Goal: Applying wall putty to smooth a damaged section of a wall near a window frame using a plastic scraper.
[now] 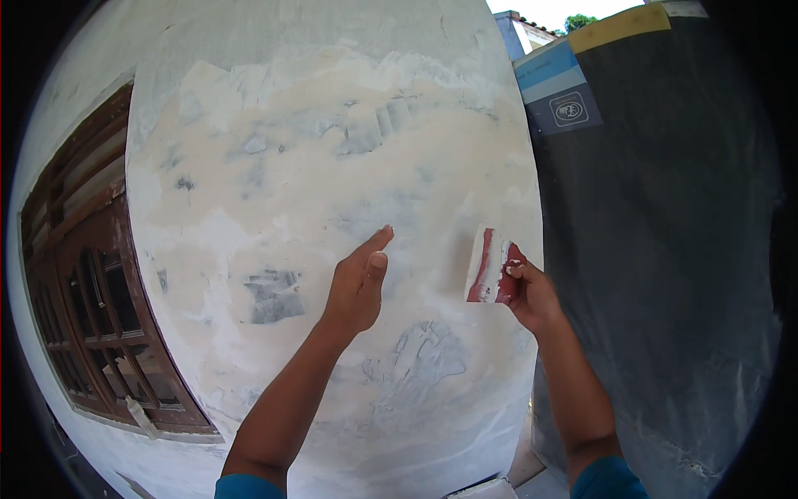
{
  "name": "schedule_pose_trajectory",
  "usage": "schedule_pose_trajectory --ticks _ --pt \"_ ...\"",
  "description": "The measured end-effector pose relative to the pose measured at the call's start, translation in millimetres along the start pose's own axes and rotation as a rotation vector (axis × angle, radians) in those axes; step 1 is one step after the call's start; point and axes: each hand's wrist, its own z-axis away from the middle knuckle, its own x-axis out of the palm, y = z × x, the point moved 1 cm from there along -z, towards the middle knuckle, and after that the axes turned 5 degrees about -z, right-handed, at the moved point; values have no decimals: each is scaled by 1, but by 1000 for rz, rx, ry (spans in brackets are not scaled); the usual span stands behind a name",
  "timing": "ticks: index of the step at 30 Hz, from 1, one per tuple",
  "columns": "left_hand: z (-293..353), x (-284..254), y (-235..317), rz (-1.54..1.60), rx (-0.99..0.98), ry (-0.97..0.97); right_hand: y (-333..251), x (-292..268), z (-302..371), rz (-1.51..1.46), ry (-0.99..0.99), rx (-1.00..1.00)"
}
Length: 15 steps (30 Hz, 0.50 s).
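My right hand [536,299] grips the handle of a red putty scraper [492,270], its broad blade streaked with white putty, thumb on the handle. The blade stands upright close to the wall [316,200]; whether it touches cannot be told. White and cream putty covers much of that wall in uneven patches, with bare grey spots showing through. My left hand [359,283] is raised in front of the wall's middle, fingers stretched out and thumb up, holding nothing.
At the left, a brown wooden window [100,291] with glass panes is set in the wall. A dark sheet [657,233] with blue and yellow strips along its top hangs at the right, beside the wall's edge. A pale object [482,489] lies low near the wall's foot.
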Motion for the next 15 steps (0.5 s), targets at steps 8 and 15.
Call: schedule_pose_trajectory --ticks 8,15 --pt "-148 -22 47 -336 56 2 -187 143 -159 714 -150 -748" --pt "-192 -18 51 -535 -40 138 -217 223 -198 1625 -124 -1518"
